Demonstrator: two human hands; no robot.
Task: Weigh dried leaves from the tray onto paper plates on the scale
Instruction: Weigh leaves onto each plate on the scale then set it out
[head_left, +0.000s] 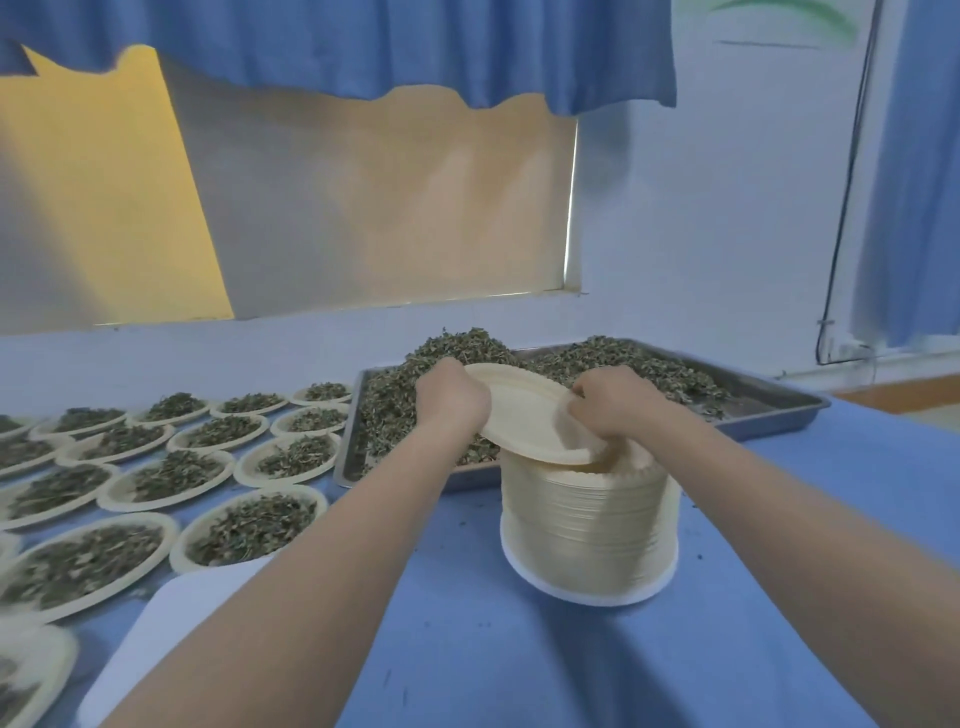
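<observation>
- The left hand (451, 397) grips the far-left rim of a single paper plate (524, 415), fingers curled over its edge.
- The right hand (613, 402) pinches the same plate at its right rim, fingers curled onto it.
- The plate is tilted, its near edge touching the top of the tall stack of plates (589, 525), its far edge raised over the tray.
- The stack stands on the blue counter (519, 649), just in front of the metal tray (774, 410), whose near rim runs directly behind it.
- Dried leaves (623, 358) are heaped in the tray, highest at the back left; the tray's right end shows bare metal.
- To the left, filled plates (208, 473) lie in close rows, rims nearly touching, reaching up to the tray's left edge.
- A white flat object (171, 613), possibly the scale, lies under the left forearm, near the closest filled plates.
- Open blue counter lies in front and to the right of the stack.
</observation>
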